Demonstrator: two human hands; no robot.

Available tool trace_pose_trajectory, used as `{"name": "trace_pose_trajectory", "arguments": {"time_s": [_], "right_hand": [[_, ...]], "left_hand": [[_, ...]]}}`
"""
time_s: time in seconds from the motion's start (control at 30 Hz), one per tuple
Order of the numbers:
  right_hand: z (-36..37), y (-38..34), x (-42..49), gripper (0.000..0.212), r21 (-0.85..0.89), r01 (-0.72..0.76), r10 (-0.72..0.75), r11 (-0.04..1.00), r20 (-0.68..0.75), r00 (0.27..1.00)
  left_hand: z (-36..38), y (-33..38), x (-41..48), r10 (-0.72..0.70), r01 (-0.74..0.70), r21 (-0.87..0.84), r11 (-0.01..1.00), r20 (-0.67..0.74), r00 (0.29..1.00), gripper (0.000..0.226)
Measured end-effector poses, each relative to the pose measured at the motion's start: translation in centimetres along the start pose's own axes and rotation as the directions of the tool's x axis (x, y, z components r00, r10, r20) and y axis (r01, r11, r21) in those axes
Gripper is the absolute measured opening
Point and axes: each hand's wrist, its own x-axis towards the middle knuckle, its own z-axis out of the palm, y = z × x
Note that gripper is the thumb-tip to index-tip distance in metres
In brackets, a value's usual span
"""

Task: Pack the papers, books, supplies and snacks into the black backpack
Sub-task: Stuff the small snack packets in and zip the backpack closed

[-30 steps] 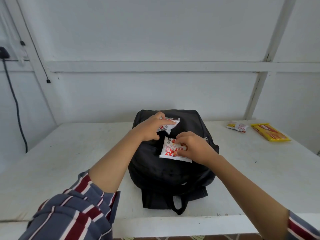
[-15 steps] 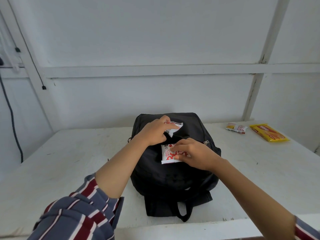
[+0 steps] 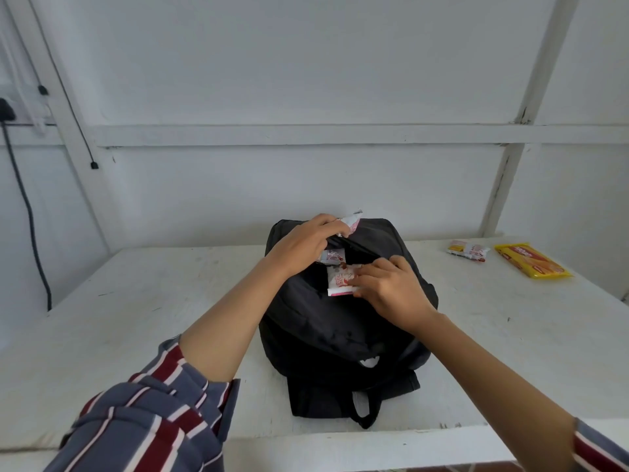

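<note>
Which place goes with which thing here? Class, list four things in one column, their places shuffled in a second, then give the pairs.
Things:
1 black backpack
2 yellow packet
3 white-and-red packet
4 black cable

Places:
A down the wall, left
B pinched by the right hand at the backpack's opening
C middle of the table
D table's far right

Pairs: 1-C, 2-D, 3-B, 4-A

White table [image 3: 136, 301] w/ white plank wall [image 3: 306, 63] behind, black cable [image 3: 30, 216] hanging at left.
</note>
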Motion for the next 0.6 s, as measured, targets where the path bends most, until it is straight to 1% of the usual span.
{"name": "trace_pose_trajectory", "arguments": {"time_s": [0.03, 0.17, 0.23, 0.3, 0.37, 0.43, 0.47, 0.53, 0.6], "right_hand": [[-0.1, 0.1, 0.3, 0.011, -0.040, -0.029, 0.028, 0.999, -0.028, 0.999], [-0.1, 0.8, 1.2, 0.014, -0.138, -0.187, 0.174, 0.973, -0.104, 0.979], [-0.1, 0.9, 1.8, 0.016, -0.179, -0.258, 0.247, 0.949, -0.082, 0.965], [0.3, 0.9, 2.3, 0.021, -0.245, -0.314, 0.322, 0.917, -0.010, 0.947], [0.7, 1.1, 2.7, 0.025, -0.268, -0.354, 0.379, 0.896, 0.045, 0.924], [1.1, 1.3, 2.7, 0.025, -0.242, -0.357, 0.386, 0.902, 0.081, 0.919], [1.2, 1.4, 2.5, 0.024, -0.202, -0.336, 0.358, 0.920, 0.083, 0.930], [1.3, 1.6, 2.0, 0.025, -0.075, -0.289, 0.291, 0.954, 0.009, 0.957], [0.9, 1.8, 2.0, 0.033, 0.048, -0.309, 0.312, 0.950, -0.081, 0.947]], "left_hand": [[0.0, 0.0, -0.1, 0.002, -0.002, -0.001, 1.000, -0.003, 1.000, 0.045], [0.0, 0.0, -0.2, 0.007, -0.007, -0.013, 1.000, -0.006, 1.000, 0.046], [0.0, 0.0, -0.1, 0.009, -0.009, -0.009, 1.000, -0.009, 1.000, 0.046], [0.1, -0.1, -0.1, 0.013, -0.013, -0.017, 1.000, -0.012, 1.000, 0.045], [0.1, -0.2, -0.1, 0.019, -0.020, -0.027, 0.999, -0.019, 1.000, 0.046], [0.1, -0.3, -0.1, 0.016, -0.017, -0.027, 1.000, -0.018, 1.000, 0.046], [0.1, -0.3, -0.1, 0.012, -0.012, -0.022, 1.000, -0.014, 1.000, 0.046], [0.0, -0.2, -0.1, 0.010, -0.010, -0.011, 1.000, -0.010, 1.000, 0.045], [-0.1, -0.2, -0.1, 0.015, -0.015, -0.010, 1.000, -0.005, 1.000, 0.045]]}}
